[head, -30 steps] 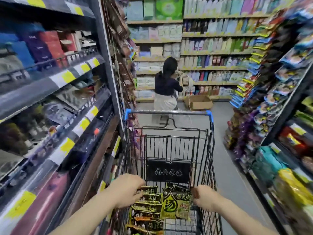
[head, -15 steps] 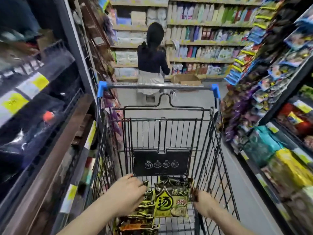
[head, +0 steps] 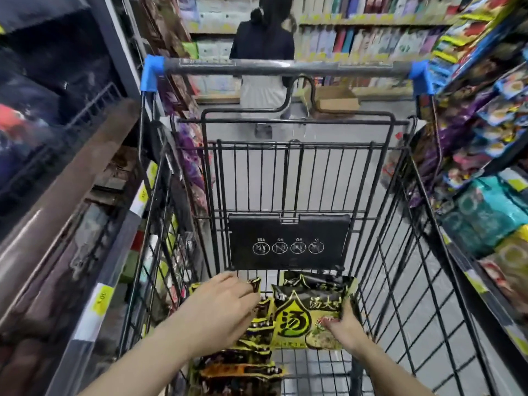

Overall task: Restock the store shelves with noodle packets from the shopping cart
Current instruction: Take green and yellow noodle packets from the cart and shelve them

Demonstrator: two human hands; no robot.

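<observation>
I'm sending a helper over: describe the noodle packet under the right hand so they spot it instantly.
Look into the black wire cart in the aisle. At its bottom, below the black warning sign, the packet lies flat, face up, under the right hand. Unlike the stacked packets beside it, its whole yellow-green front shows.

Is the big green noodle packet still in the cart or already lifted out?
In: the green noodle packet lies inside the cart, right hand on its edge.

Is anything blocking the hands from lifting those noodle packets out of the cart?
Nothing visible does. The right hand already grips the front noodle packet, the left hand rests on the stacked packets, and the shopping cart is open above them.
</observation>
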